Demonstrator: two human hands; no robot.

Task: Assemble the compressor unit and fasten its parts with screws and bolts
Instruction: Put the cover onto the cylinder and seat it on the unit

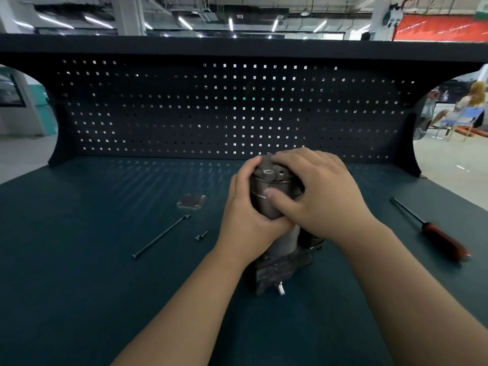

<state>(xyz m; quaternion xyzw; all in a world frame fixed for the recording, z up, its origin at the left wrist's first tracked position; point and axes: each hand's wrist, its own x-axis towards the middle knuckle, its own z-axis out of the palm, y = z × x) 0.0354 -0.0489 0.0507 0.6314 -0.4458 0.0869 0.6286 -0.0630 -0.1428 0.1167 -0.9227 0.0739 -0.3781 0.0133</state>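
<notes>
- Compressor [260, 199]: stands upright on the bench [79, 286], held between the two hands. Its dark round body rises from a dark ribbed base block [280, 268] that sits just below both wrists.
- Left hand [245, 220]: wraps the left side of the round body. The fingers curl round behind it and the thumb reaches up to the edge of the cap.
- Right hand [322, 191]: grips the right side and top. The fingers curl over the cap and the thumb lies across the front of the body, its tip pressed against the metal.
- Cap [269, 172]: a dark end piece with holes, showing between the left thumb and the right fingers.
- Metal stub [281, 288]: sticks out of the front of the base block, below the wrists.
- Long bolt [161, 236]: lies slanted on the bench, well to the left of the left hand.
- Short screw [201, 235]: lies between the long bolt and the left wrist, near the wrist.
- Flat plate [191, 201]: lies left of the left hand, just beyond the far end of the long bolt.
- Screwdriver [433, 231]: has a red handle and lies untouched well to the right of the right hand, with its shaft pointing away.
- Pegboard [184, 109]: stands upright beyond both hands.
</notes>
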